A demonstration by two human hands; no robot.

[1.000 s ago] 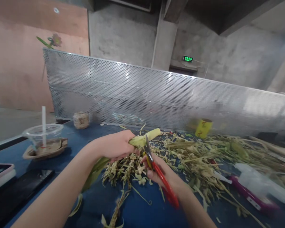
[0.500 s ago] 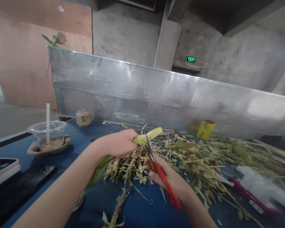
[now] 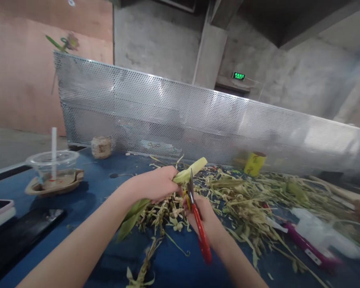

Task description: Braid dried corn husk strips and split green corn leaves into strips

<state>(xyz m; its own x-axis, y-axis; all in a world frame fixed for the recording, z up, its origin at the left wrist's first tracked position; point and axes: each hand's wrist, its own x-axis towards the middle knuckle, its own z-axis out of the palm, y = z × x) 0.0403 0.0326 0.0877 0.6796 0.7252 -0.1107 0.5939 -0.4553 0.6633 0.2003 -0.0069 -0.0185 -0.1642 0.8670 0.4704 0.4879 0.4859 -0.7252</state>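
Observation:
My left hand [image 3: 160, 183] is closed around a rolled pale-green husk or leaf [image 3: 195, 168], which sticks out to the upper right. A broader green leaf end [image 3: 132, 220] hangs below that wrist. In my right hand [image 3: 202, 214] are red-handled pruning shears [image 3: 201, 234], with the fingers wrapped round the grips and a bit of yellow at the pivot. Their blades point up and overlap the husk just right of my left fingers; whether they touch it I cannot tell. Under both hands lies a braid of dried husks [image 3: 153, 240].
Dried husk strips [image 3: 246, 204] spread over the right of the blue table [image 3: 99, 260]. Beyond them stands a yellow roll [image 3: 255, 164]. A purple tool [image 3: 312, 248] lies by clear plastic. Left are a plastic cup [image 3: 52, 168], phones [image 3: 27, 236] and a twine ball [image 3: 101, 147]. A perforated metal screen [image 3: 180, 116] runs behind.
The shears' handles have swung left and stand more upright. Their blades have shifted slightly right against the husk. The whole view has moved a little.

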